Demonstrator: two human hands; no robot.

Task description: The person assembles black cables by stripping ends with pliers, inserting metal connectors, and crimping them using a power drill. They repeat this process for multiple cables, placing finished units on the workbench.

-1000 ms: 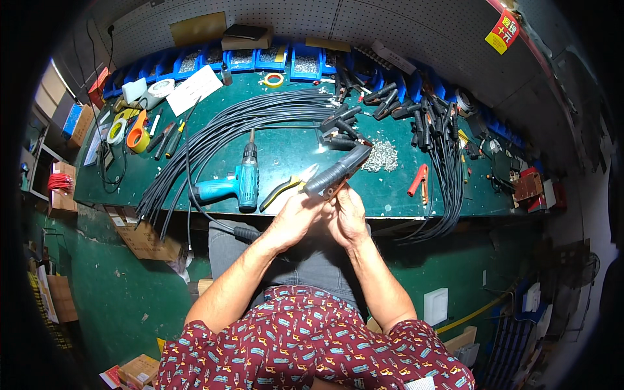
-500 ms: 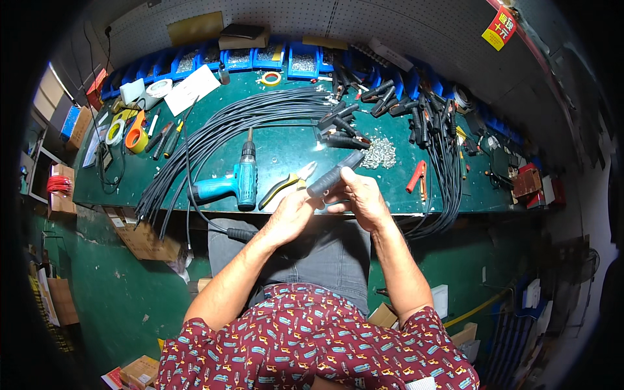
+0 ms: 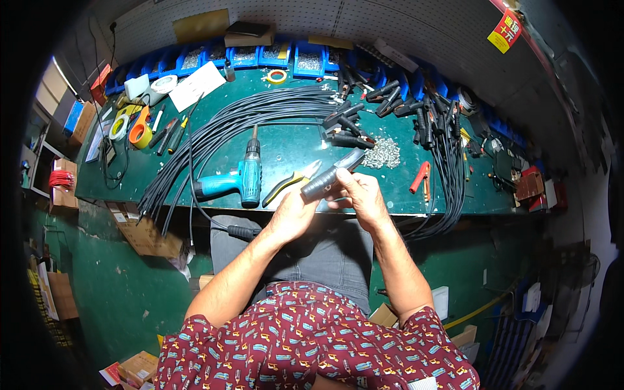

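A black ribbed handle (image 3: 322, 184) slants up to the right between my two hands, over the bench's front edge. My left hand (image 3: 296, 213) is closed round its lower left end. Thumb on top, my right hand (image 3: 364, 198) grips its middle, the other fingers curled below. A pale mark shows on its side; its far tip is dark and hard to make out. Just beyond my left hand lie yellow-and-black pliers (image 3: 291, 183). A black cable with a ribbed sleeve (image 3: 242, 232) passes behind my left forearm, where its end is hidden.
A teal cordless drill (image 3: 244, 182) lies left of the pliers, before a bundle of black cables (image 3: 224, 117). Beyond my hands are small metal parts (image 3: 382, 153) and black clamps (image 3: 351, 138). A red clamp (image 3: 420, 177) lies to the right. Blue bins (image 3: 307, 62) line the back.
The black handle has turned a little in my hands, and a pale mark on its side now shows. My right thumb sits slightly farther left on it. The whole view has shifted slightly.
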